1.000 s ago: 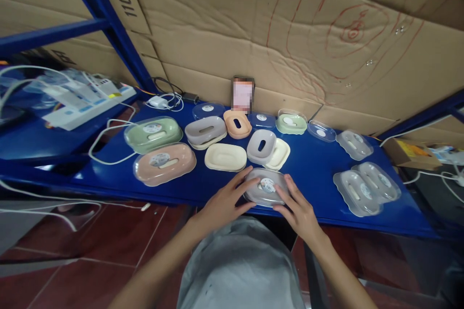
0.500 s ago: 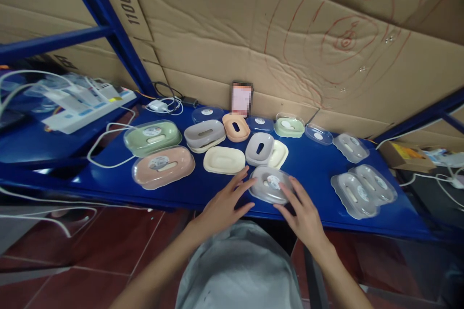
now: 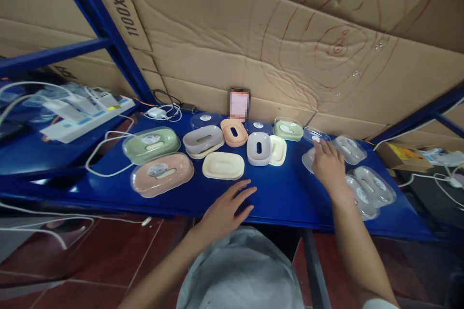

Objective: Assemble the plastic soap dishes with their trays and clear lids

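Observation:
On the right of the blue table, my right hand (image 3: 329,166) reaches over a grey soap box (image 3: 308,160) with a clear lid. Its fingers grip the box from above and hide most of it. My left hand (image 3: 230,207) is at the table's front edge, fingers spread, holding nothing. Nearest to it lies a cream tray (image 3: 223,165). Behind that are a grey box body (image 3: 258,148) beside another cream tray (image 3: 278,150), an orange body (image 3: 234,132), and a grey body (image 3: 203,139) resting on a cream tray.
Lidded green (image 3: 151,146) and pink (image 3: 162,175) soap boxes stand at left. A small green one (image 3: 288,129) and clear lids (image 3: 258,128) line the back. More lidded grey boxes (image 3: 375,186) sit at right. A phone (image 3: 239,104) leans on the cardboard; a power strip (image 3: 87,120) lies far left.
My right hand has carried the lidded grey soap box from the front middle to the right, near the back lids. My left hand has stayed in about the same place, now away from the box.

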A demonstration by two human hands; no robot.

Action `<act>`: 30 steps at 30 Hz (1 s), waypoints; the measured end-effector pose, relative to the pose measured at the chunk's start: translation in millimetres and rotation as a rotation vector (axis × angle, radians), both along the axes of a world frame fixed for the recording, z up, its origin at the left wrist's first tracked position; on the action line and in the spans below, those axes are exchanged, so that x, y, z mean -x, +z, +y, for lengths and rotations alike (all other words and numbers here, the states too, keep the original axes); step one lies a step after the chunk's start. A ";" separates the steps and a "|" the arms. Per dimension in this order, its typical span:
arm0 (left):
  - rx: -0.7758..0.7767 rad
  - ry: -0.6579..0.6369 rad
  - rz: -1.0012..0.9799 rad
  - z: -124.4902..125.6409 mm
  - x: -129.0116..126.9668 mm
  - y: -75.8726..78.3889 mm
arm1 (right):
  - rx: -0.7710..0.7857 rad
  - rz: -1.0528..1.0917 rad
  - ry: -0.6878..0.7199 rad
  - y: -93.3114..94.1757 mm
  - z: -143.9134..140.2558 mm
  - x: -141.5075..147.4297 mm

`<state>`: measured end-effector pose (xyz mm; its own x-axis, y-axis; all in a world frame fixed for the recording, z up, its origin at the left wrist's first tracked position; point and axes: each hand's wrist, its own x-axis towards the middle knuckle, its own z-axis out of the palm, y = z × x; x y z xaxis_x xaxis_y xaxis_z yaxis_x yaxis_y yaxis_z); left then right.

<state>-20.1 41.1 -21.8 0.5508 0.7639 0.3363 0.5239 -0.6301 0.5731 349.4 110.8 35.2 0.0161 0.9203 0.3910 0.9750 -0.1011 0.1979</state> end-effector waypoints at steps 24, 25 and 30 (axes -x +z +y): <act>-0.064 -0.019 0.014 -0.1 -4.8 -1.8 | -0.042 0.121 0.155 -16.8 83.7 23.7; -0.072 -0.021 0.018 0.0 -5.0 -2.2 | -0.013 0.116 0.170 -20.2 85.2 26.0; -0.100 -0.030 0.027 0.2 -5.5 -0.5 | 0.075 0.135 0.178 -33.2 94.2 32.4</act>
